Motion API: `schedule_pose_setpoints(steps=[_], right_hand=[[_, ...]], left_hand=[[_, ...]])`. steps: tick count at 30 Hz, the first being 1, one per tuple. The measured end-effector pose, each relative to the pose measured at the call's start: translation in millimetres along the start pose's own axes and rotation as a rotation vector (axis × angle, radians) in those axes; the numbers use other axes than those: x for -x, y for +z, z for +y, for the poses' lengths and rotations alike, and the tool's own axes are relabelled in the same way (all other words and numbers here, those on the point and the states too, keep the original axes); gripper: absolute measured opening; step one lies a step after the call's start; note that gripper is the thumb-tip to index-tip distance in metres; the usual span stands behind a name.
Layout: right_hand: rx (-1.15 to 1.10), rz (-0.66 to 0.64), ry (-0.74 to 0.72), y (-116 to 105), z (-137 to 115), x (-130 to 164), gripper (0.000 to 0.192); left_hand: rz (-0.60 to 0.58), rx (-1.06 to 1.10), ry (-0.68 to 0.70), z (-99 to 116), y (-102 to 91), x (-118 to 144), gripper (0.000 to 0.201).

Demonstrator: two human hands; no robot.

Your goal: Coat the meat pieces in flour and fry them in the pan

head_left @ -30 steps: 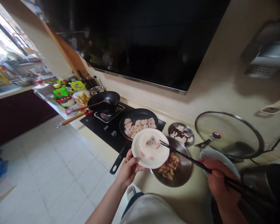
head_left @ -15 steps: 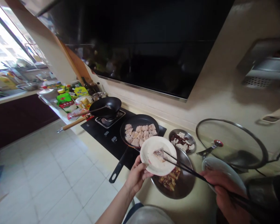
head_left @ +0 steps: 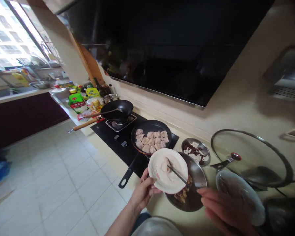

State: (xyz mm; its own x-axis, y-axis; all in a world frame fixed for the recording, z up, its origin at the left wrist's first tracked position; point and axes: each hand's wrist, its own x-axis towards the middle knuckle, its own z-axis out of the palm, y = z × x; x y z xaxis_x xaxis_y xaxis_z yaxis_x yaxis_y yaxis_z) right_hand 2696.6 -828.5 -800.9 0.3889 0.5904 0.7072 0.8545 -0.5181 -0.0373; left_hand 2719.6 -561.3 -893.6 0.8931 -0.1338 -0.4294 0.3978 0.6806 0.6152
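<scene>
Closed on the rim of a white plate [head_left: 159, 185], my left hand [head_left: 147, 185] keeps it above the counter beside the stove. Whitish powder or paste and a pale coated piece of food [head_left: 165, 166] are in the plate. Dark chopsticks [head_left: 179, 175] reach from my right hand [head_left: 223, 205] to that piece; this hand is blurred but closed around them. Behind the plate, a black frying pan [head_left: 151, 126] on the stove holds many pale coated chunks. Partly hidden under the plate, a large metal bowl [head_left: 199, 173] contains brownish-yellow food.
A small metal dish [head_left: 196, 151] holds white and dark red pieces. A glass lid [head_left: 255, 150] leans on the wall, with a glass bowl [head_left: 241, 193] before it. A black wok [head_left: 119, 109] with wooden handle and seasoning packets [head_left: 77, 103] are left; a range hood [head_left: 162, 59] hangs above.
The chopsticks have tilted more steeply and my right hand has moved lower and closer to the plate. The view has shifted a little to the left.
</scene>
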Motion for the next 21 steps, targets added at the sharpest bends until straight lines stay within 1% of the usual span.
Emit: schedule_pose_setpoints(steps=[2,4,5,6,7,9,11,14,18,19,21], right_hand=[[-0.065,0.104,0.138,-5,1,-11,0.016],[-0.134,0.224,0.347,-5,0,-15,0.017],[-0.151,0.261,0.429,-4,0,-15,0.017],[-0.154,0.28,0.474,-3,1,-13,0.017],[-0.139,0.276,0.487,-2,2,-11,0.016],[-0.081,0.228,0.463,-2,4,-4,0.014],[-0.027,0.138,0.419,-6,5,0,0.013],[-0.004,0.064,0.356,-12,4,-1,0.016],[-0.006,-0.047,0.15,-9,-1,-14,0.018],[-0.003,-0.057,0.113,-6,-2,-17,0.018],[0.001,-0.005,0.116,-1,-4,-21,0.016]], left_hand=[[-0.001,0.01,0.005,0,-2.4,2,0.057],[-0.007,0.018,0.016,2,-4.5,5,0.055],[-0.008,0.022,0.021,2,-5.5,6,0.055],[-0.006,0.027,0.026,3,-6.4,8,0.054],[-0.001,0.03,0.029,4,-7.3,9,0.053],[0.008,0.026,0.032,5,-8.7,12,0.053],[0.004,0.01,0.039,5,-9.4,13,0.053],[-0.009,-0.008,0.047,4,-8.7,14,0.052],[-0.02,-0.022,0.05,1,-6.2,15,0.053],[-0.025,-0.027,0.048,1,-5.8,15,0.054],[-0.034,-0.031,0.046,1,-5.6,16,0.054]])
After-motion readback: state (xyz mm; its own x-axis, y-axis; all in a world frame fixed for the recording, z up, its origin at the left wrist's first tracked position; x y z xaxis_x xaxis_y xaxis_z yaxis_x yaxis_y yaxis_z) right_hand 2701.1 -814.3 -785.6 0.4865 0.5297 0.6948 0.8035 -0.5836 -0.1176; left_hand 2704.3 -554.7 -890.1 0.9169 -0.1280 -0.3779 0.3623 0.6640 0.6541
